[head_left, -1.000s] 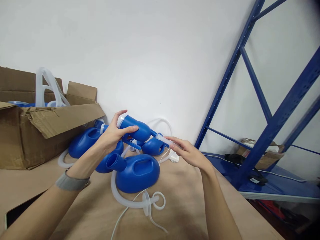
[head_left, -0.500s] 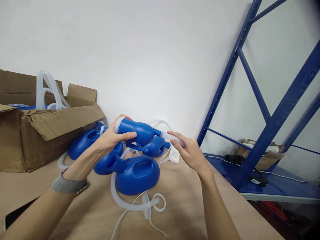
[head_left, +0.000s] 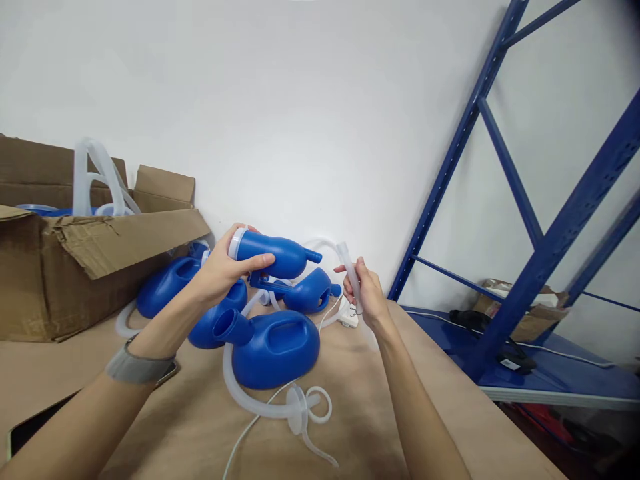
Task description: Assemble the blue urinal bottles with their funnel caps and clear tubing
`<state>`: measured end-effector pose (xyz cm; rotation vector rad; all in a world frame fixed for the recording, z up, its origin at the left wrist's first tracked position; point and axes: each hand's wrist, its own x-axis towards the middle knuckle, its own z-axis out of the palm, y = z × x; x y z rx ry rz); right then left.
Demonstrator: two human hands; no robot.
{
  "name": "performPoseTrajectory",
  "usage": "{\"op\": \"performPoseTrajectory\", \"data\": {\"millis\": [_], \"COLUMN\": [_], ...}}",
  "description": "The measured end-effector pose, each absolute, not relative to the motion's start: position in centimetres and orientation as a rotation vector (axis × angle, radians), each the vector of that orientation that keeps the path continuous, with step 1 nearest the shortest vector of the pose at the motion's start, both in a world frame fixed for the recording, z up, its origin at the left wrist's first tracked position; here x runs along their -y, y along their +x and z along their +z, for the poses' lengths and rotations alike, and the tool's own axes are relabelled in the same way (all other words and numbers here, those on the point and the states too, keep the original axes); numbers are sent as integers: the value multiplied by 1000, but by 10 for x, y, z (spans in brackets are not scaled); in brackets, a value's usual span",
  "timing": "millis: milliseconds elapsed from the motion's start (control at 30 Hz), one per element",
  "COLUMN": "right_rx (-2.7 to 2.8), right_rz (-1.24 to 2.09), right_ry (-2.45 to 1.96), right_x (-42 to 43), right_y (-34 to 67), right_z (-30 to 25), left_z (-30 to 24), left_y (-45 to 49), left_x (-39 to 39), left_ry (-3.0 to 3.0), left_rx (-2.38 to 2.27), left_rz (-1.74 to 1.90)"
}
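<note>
A rounded blue plastic vessel (head_left: 280, 257) with a white rim and a narrow spout lies sideways in the air above a wood-coloured tabletop (head_left: 380, 433), its far side out of sight. Most of the fingers of the left hand (head_left: 227, 263) disappear behind it. The lower run of a translucent, whitish tube (head_left: 346, 257) is blurred and hard to follow past the right hand (head_left: 370, 290). The left forearm, wearing a grey band (head_left: 140, 363), covers part of a flat black object (head_left: 35, 427) at lower left, while a brown cardboard box (head_left: 120, 243) is cut off by the frame's left edge.

The left fingers, parted to the vessel's width, grip it near the rim, thumb laid along the near side. The right fingers curl closed around the tube, whose upper end points up, apart from the spout. Below, 1 blue plastic jug (head_left: 275, 350) with a recessed handle rests on the tabletop, near a translucent disc (head_left: 299, 408); other blue containers (head_left: 307, 291) sit behind, partly hidden.
</note>
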<state>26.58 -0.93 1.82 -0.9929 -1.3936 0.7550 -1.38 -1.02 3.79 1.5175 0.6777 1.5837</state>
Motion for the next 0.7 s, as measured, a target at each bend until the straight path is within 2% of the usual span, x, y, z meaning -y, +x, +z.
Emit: {"op": "performPoseTrajectory", "data": {"millis": [167, 400, 500, 700], "right_rx": [1397, 1315, 1325, 1355], "right_rz": [864, 1008, 1061, 1173], "right_ry": [-887, -717, -687, -620], "right_x": [9, 27, 39, 55], "right_y": [265, 260, 249, 225], "right_z": [18, 31, 35, 34], "left_z": [36, 18, 3, -10], "left_y": [-28, -7, 31, 59], "left_x": [-1, 9, 23, 41], "left_ry": [1519, 2197, 2354, 2397], "left_rx": [-715, -568, -403, -245], "left_rz": [1554, 670, 556, 660]}}
